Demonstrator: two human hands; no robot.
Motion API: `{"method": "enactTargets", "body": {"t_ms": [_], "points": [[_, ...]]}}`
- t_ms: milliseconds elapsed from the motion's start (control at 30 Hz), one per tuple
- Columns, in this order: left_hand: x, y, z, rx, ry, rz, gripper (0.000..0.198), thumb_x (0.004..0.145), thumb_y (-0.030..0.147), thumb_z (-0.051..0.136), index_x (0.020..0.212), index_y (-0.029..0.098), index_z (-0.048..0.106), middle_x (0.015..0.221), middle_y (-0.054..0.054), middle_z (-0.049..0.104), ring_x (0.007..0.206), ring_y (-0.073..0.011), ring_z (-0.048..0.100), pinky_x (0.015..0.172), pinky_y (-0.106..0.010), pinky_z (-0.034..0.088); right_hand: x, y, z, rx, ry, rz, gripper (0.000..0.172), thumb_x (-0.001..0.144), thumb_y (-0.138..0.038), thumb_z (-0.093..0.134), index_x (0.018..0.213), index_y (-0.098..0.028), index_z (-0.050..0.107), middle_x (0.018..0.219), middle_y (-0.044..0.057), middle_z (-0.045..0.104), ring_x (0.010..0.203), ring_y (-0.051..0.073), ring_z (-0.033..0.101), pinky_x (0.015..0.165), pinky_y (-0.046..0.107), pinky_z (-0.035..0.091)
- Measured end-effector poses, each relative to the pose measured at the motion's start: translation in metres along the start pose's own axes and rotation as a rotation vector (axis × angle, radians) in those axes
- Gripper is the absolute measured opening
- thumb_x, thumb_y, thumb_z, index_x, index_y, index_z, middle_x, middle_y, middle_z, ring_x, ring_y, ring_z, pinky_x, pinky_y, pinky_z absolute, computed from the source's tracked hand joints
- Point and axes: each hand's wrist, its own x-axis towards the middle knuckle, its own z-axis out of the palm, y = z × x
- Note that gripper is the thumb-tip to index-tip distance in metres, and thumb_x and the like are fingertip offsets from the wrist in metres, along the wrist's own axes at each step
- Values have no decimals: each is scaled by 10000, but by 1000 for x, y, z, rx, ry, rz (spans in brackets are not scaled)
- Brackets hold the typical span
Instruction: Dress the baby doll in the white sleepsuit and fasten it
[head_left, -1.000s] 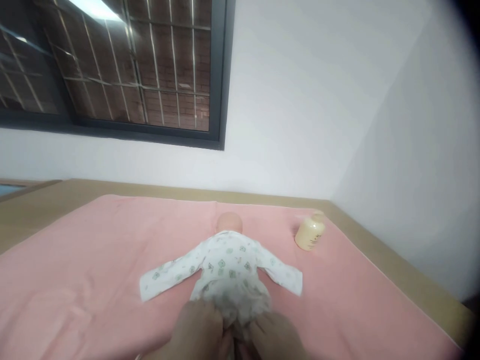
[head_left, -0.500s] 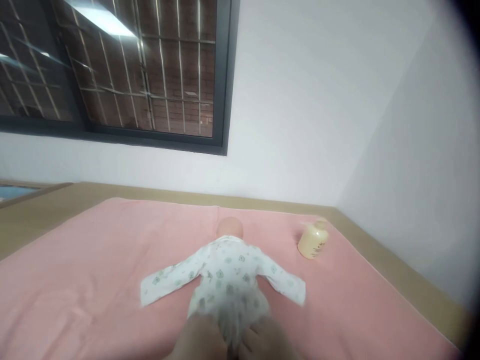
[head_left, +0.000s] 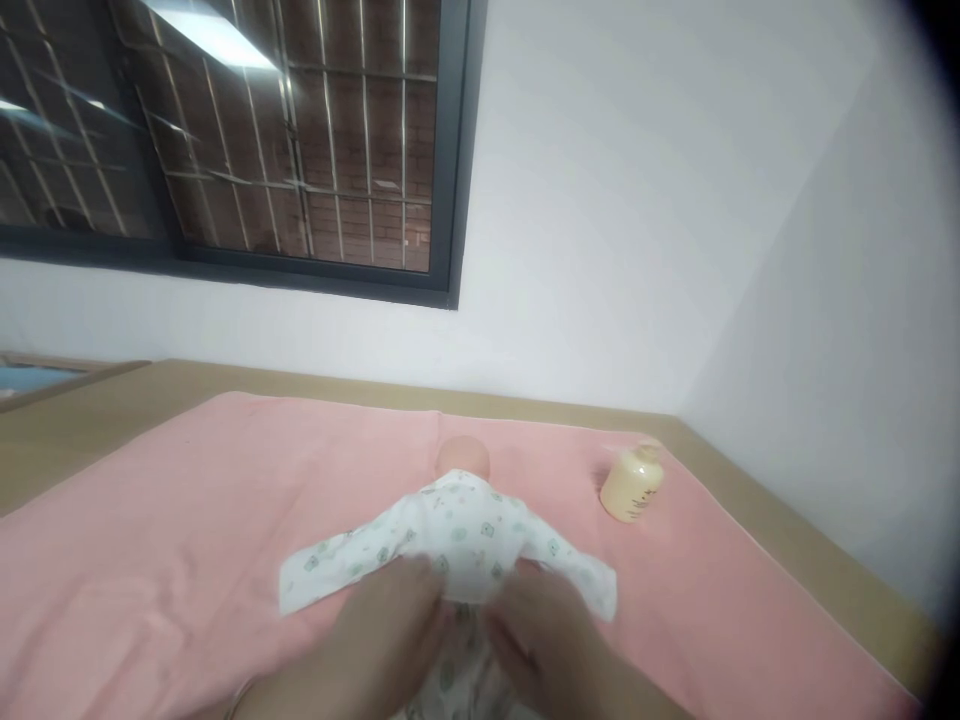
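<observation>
A baby doll (head_left: 463, 457) lies on a pink cloth (head_left: 315, 450), its bald head pointing away from me. It wears a white long-sleeved baby shirt (head_left: 465, 530) with small greenish prints, both sleeves spread outward. My left hand (head_left: 397, 620) is closed at the left side of the shirt's lower edge, fingers curled on the fabric. On the opposite side, my right hand (head_left: 536, 630) also grips the lower edge, blurred by motion. Between the hands, more printed fabric (head_left: 461, 655) shows below the shirt's edge. The doll's lower body is mostly hidden by my hands and arms.
A cream pump bottle (head_left: 632, 487) stands on the cloth to the right of the doll. The cloth covers a tan surface (head_left: 90, 420) that meets a white wall (head_left: 600, 220). A dark-framed barred window (head_left: 442, 200) is at the upper left.
Both hands have moved up and forward along the doll's body, from low in view to mid-shirt. The shirt's lower edge has come up with them. Doll and bottle stay in place.
</observation>
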Motion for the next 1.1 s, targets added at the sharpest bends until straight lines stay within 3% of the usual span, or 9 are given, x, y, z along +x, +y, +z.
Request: {"method": "enactTargets", "body": {"t_ms": [100,200,367,533,700,967,1100], "points": [[21,-14,5,25,-5,-60,269,921,229,358,770,162,571,813,-56,569,782,-199,538,706,-358,439,13,3,-11,-41,22,217,194,819,-145,477,750,-234,635,732,32,600,701,181,562,586,276,400],[24,-23,16,-31,-23,-74,250,919,233,348,753,176,527,811,-48,552,767,-185,503,687,-333,406,19,2,-7,-24,-30,347,174,776,-82,520,683,-209,591,742,9,592,721,162,543,587,255,351],[22,-34,32,-77,-41,-29,184,850,128,361,692,185,436,783,-33,489,729,-172,427,638,-308,331,13,1,10,-46,-42,307,159,784,-71,519,684,-192,545,751,17,573,713,176,501,616,293,321],[16,-37,19,-100,-119,-6,168,655,47,428,737,194,428,826,-28,476,733,-168,399,608,-290,290,6,2,9,-3,-91,373,119,780,-91,512,711,-188,513,795,35,552,698,181,477,604,302,323],[5,-33,-2,-223,-116,79,182,714,82,416,824,211,482,904,-31,506,778,-171,416,656,-287,339,11,5,2,60,-105,389,173,825,-74,460,734,-196,541,789,36,567,736,189,502,643,315,360],[7,-36,18,-333,-83,-44,172,822,142,355,726,220,474,752,-4,494,644,-149,388,547,-267,310,3,11,-2,95,-46,171,193,702,-2,467,742,-187,505,789,30,535,749,188,471,662,321,366],[12,-36,12,-262,-41,34,187,860,157,374,744,213,509,779,-10,528,693,-155,436,598,-276,351,-2,17,-3,119,-80,189,184,766,-23,441,772,-194,510,788,29,531,724,182,465,636,313,369]]}}
